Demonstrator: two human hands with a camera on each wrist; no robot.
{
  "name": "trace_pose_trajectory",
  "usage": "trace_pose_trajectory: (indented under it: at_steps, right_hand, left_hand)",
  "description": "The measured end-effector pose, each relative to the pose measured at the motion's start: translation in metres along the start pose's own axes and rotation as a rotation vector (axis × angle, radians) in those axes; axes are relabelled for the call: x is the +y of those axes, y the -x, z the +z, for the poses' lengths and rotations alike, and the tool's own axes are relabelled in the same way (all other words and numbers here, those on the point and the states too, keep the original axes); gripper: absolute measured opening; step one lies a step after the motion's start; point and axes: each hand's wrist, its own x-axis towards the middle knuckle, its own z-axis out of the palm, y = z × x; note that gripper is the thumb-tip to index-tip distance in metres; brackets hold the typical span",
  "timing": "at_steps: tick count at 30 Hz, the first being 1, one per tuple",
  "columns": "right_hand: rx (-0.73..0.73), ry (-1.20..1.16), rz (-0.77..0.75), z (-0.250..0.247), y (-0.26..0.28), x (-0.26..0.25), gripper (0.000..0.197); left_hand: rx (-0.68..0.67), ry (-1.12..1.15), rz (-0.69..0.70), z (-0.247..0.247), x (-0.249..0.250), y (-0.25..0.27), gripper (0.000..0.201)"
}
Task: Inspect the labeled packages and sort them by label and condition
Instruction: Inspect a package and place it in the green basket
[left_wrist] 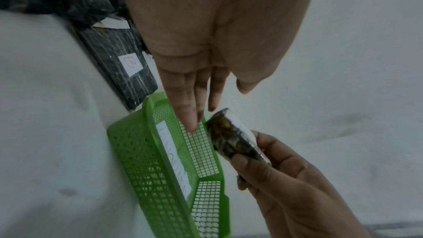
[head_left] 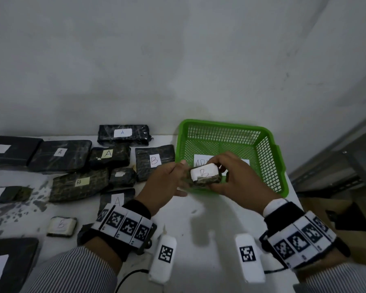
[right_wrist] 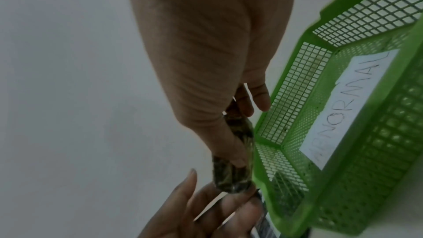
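Note:
A small dark-wrapped package (head_left: 205, 175) with a white label marked B is held up in front of the green basket (head_left: 279, 166). My right hand (head_left: 224, 176) pinches it between thumb and fingers, which the right wrist view confirms on the package (right_wrist: 228, 178). My left hand (head_left: 182, 178) sits at the package's left end with straight fingers (left_wrist: 194, 108), at or just off the wrap (left_wrist: 231, 137). The label's lower edge looks ragged. Inside the basket (right_wrist: 343, 151) lies a paper sign reading ABNORMAL (right_wrist: 348, 108); nothing else shows in it.
Several dark packages labelled A (head_left: 123, 133) or B (head_left: 154, 160) lie on the white table at left. A small white B package (head_left: 61, 226) sits near my left wrist. Two white marker blocks (head_left: 164, 256) (head_left: 249, 256) lie at the front edge. The table ends just right of the basket.

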Motion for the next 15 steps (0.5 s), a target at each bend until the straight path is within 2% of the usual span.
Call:
trace_pose_trajectory:
  at_steps: [2, 4, 6, 8, 11, 13, 15]
  right_hand:
    - [0.025, 0.01, 0.075, -0.004, -0.021, 0.02, 0.044]
    - [0.044, 0.046, 0.165, -0.006, -0.045, 0.039, 0.044]
    - [0.026, 0.079, 0.251, -0.003, -0.072, 0.058, 0.045]
    - [0.026, 0.093, 0.317, 0.003, -0.1, 0.078, 0.048]
    - [0.048, 0.102, 0.39, 0.017, -0.136, 0.098, 0.051]
    - [0.064, 0.112, 0.408, 0.029, -0.156, 0.106, 0.047]
    - [0.077, 0.081, 0.434, 0.043, -0.171, 0.109, 0.051]
  left_hand:
    - [0.105, -0.203, 0.075, -0.004, -0.002, -0.019, 0.038]
    - [0.166, -0.325, 0.117, -0.008, -0.005, -0.038, 0.026]
    - [0.122, -0.41, 0.098, -0.012, -0.009, -0.058, 0.016]
    - [0.055, -0.496, 0.049, -0.015, -0.017, -0.075, 0.015]
    - [-0.019, -0.454, -0.026, -0.022, -0.039, -0.094, 0.014]
    - [-0.011, -0.311, -0.067, -0.024, -0.047, -0.096, 0.018]
    - [0.012, -0.191, -0.113, -0.023, -0.05, -0.092, 0.011]
